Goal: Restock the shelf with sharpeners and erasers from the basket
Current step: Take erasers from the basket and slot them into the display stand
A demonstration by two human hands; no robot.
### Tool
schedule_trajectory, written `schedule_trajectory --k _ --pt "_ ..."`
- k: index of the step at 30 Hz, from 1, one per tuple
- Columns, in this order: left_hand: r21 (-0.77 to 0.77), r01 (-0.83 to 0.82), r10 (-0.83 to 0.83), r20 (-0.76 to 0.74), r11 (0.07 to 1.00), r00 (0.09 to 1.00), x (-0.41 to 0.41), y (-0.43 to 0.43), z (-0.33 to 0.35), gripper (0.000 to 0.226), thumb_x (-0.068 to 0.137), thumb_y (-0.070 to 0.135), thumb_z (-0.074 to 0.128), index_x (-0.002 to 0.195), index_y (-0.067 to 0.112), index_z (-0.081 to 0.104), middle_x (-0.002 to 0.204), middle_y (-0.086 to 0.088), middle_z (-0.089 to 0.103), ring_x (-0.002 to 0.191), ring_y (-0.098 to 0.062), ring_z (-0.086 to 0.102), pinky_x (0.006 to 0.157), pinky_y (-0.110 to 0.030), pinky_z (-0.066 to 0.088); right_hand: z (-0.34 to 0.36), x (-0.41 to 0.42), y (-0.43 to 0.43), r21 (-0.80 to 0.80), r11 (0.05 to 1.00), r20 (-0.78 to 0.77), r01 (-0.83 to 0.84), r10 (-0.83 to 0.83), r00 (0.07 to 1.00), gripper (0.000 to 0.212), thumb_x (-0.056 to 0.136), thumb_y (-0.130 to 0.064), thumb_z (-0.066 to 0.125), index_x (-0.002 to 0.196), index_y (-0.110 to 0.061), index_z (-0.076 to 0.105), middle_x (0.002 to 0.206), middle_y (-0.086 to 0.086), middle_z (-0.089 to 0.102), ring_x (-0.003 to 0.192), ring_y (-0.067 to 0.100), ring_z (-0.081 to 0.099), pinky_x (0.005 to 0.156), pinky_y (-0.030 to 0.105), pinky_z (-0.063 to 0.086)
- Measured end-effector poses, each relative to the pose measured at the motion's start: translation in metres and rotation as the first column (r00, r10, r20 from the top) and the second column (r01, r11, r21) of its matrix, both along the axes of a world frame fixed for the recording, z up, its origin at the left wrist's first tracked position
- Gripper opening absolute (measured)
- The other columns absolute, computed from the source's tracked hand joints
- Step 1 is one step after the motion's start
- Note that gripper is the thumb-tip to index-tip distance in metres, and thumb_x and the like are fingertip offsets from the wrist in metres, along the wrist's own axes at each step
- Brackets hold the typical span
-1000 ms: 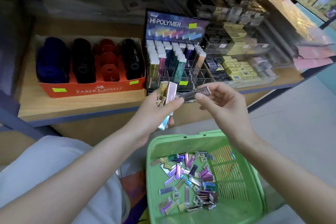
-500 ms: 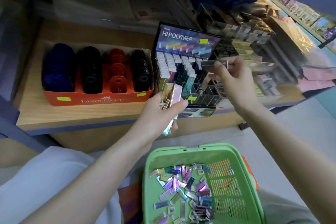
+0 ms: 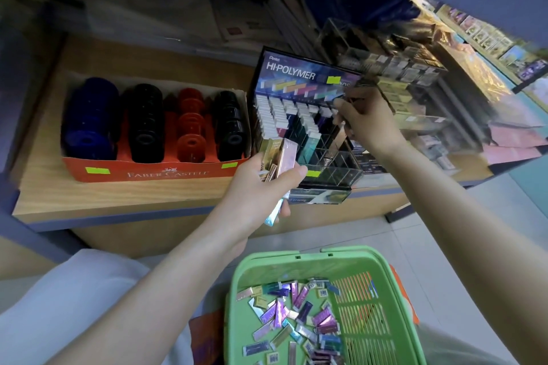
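L hand (image 3: 255,187): fingers + thumb wrapped round a fan of sleeved erasers (image 3: 280,154) (gold, pink, one holographic poking out below). Held upright just in front of the rack, prob. as a ready supply so the other hand can take one at a time.
R hand (image 3: 367,121): fingers curled, pinching one dark eraser (image 3: 357,91) above the rack's rear-right cells. Blurred, so can't tell if it touches a cell yet.
Rack: Pentel Hi-Polymer display (image 3: 302,74) on the shelf board (image 3: 118,195). L columns packed w/ erasers on end; front-right cells look bare, which likely explains the reach to that side.
Basket: green basket (image 3: 296,258) sits low, near the shelf edge, within both hands' reach. Loose erasers (image 3: 296,314) lie flat across its floor, so plenty left to stock.
Sharpeners (image 3: 145,124): rows by colour in a red Faber-Castell box (image 3: 166,170), just L of the rack. No hand on them.
Step (est.): slotting a single eraser on end into a free cell.
Risk (est.): narrow cells, so a tilted eraser could jam or knock its neighbours.
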State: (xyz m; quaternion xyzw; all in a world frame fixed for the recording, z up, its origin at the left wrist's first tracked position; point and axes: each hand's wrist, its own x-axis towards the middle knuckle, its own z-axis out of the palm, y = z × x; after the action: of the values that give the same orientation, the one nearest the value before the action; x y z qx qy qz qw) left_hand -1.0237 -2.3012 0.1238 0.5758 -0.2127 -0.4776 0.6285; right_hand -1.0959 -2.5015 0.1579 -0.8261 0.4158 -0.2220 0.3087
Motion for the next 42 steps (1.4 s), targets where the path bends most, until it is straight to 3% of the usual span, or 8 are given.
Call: schedule_trajectory --k 6,10,18,24,28,31,35,42 --pt "0.013 0.008 -0.008 0.01 1.0 1.0 -0.002 -0.003 0.002 0.007 0.087 0.027 0.066 0.086 0.026 0.059 0.078 0.0 0.062 0.044 -0.008 0.049 0.043 -0.016 0.039 0.004 -0.005 -0.008 -0.278 0.941 -0.338 -0.193 0.092 0.937 0.023 0.087 -0.013 0.067 0.109 -0.007 0.066 0.106 0.009 0.066 0.101 0.022 0.059 0.072 0.017 0.033" --pt "0.018 0.014 -0.014 0.011 1.0 1.0 -0.004 -0.006 0.004 0.007 0.087 0.027 0.066 0.086 0.025 0.06 0.081 -0.003 0.062 0.043 -0.007 0.048 0.042 -0.016 0.039 0.002 -0.001 -0.01 -0.377 0.911 -0.275 -0.168 0.063 0.959 0.018 0.084 -0.016 0.07 0.1 -0.008 0.065 0.088 0.003 0.059 0.082 0.017 0.054 0.065 0.018 0.032" --pt "0.026 0.033 -0.033 0.01 0.999 0.999 0.0 -0.005 0.006 0.012 0.09 0.037 0.06 0.09 0.025 0.057 0.081 0.004 0.065 0.045 -0.01 0.048 0.041 -0.017 0.037 0.008 0.007 -0.019 -0.355 0.876 -0.333 -0.326 0.207 0.92 0.015 0.086 -0.005 0.065 0.1 -0.004 0.062 0.082 0.001 0.056 0.076 0.017 0.052 0.065 0.022 0.035" --pt "0.049 0.0 0.001 -0.031 0.999 1.0 0.004 -0.006 0.006 0.01 0.093 0.035 0.057 0.092 0.025 0.057 0.084 0.001 0.067 0.042 -0.011 0.046 0.039 -0.019 0.034 0.017 0.013 -0.026 -0.296 0.87 -0.366 -0.395 0.279 0.888 0.018 0.081 -0.006 0.071 0.095 -0.002 0.06 0.076 -0.001 0.055 0.064 0.001 0.049 0.054 0.003 0.033" --pt "0.074 -0.006 0.008 -0.039 0.997 0.999 0.006 -0.006 0.007 0.012 0.093 0.034 0.057 0.097 0.022 0.056 0.083 0.0 0.069 0.042 -0.013 0.047 0.038 -0.017 0.034 0.018 0.013 -0.027 -0.319 0.869 -0.324 -0.378 0.275 0.905 0.018 0.081 -0.007 0.072 0.093 -0.007 0.06 0.08 0.003 0.057 0.069 0.011 0.05 0.056 0.003 0.032" --pt "0.073 -0.008 0.011 -0.047 0.997 0.999 0.006 -0.006 0.007 0.014 0.093 0.034 0.057 0.098 0.021 0.056 0.083 0.0 0.069 0.043 -0.013 0.046 0.038 -0.018 0.034 0.008 0.012 -0.023 -0.284 0.87 -0.341 -0.404 0.302 0.89 0.014 0.081 -0.004 0.07 0.089 -0.008 0.059 0.076 -0.002 0.058 0.067 0.002 0.053 0.062 0.013 0.039" --pt "0.057 -0.019 0.023 -0.06 0.998 0.998 0.006 -0.006 0.007 0.007 0.092 0.033 0.057 0.094 0.027 0.057 0.079 0.001 0.07 0.043 -0.013 0.047 0.038 -0.018 0.034 -0.003 0.013 -0.021 -0.35 0.831 -0.402 -0.433 0.284 0.87 0.015 0.08 -0.006 0.072 0.089 -0.008 0.06 0.082 0.0 0.059 0.079 0.019 0.06 0.072 0.032 0.048" --pt "0.026 -0.022 0.026 -0.166 0.999 0.986 0.011 -0.007 0.005 0.006 0.095 0.024 0.052 0.098 0.022 0.056 0.07 0.0 0.069 0.039 -0.015 0.045 0.036 -0.016 0.031 -0.013 0.019 -0.02 -0.479 0.761 -0.442 -0.437 0.222 0.869 0.024 0.08 -0.007 0.071 0.101 -0.005 0.059 0.101 0.011 0.058 0.084 0.03 0.059 0.071 0.043 0.051"
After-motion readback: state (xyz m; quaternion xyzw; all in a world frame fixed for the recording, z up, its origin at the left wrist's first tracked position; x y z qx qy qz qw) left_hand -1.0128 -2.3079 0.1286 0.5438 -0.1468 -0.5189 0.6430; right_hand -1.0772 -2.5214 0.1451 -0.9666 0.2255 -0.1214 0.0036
